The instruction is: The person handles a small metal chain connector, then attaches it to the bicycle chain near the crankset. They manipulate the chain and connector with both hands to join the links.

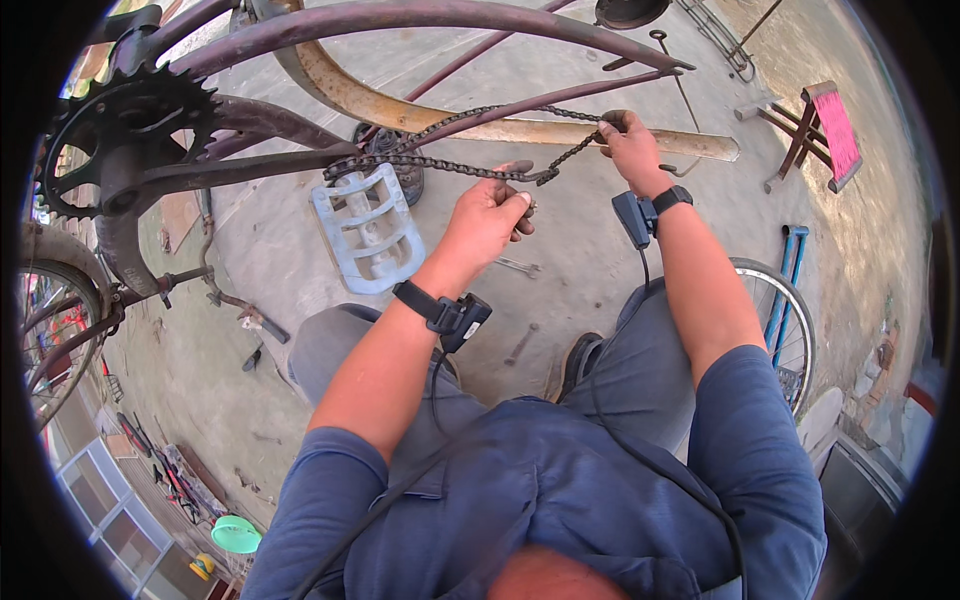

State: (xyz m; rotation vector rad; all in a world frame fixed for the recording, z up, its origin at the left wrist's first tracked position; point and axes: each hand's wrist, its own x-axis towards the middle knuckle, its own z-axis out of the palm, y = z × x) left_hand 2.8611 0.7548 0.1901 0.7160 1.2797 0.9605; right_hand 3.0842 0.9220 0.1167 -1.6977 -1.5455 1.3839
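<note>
Left hand [488, 212]: fingers curled at the lower run of the dark chain [420, 161], grip unclear
Right hand [634, 152]: fingers pinching the chain at its right bend
Chain: stretched rightward from beside the pale pedal [373, 238]
Bicycle frame [430, 17]: purple, above the pedal
Floor [265, 250]: concrete, under a wrench [518, 266]

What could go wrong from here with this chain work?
The chain bends sharply between the left grip and the right grip, so it might kink or slip loose.

It passes close by the pale pedal in this view and could catch on it.

The cord hanging from the right wrist's black device might snag if that arm moves.
</note>
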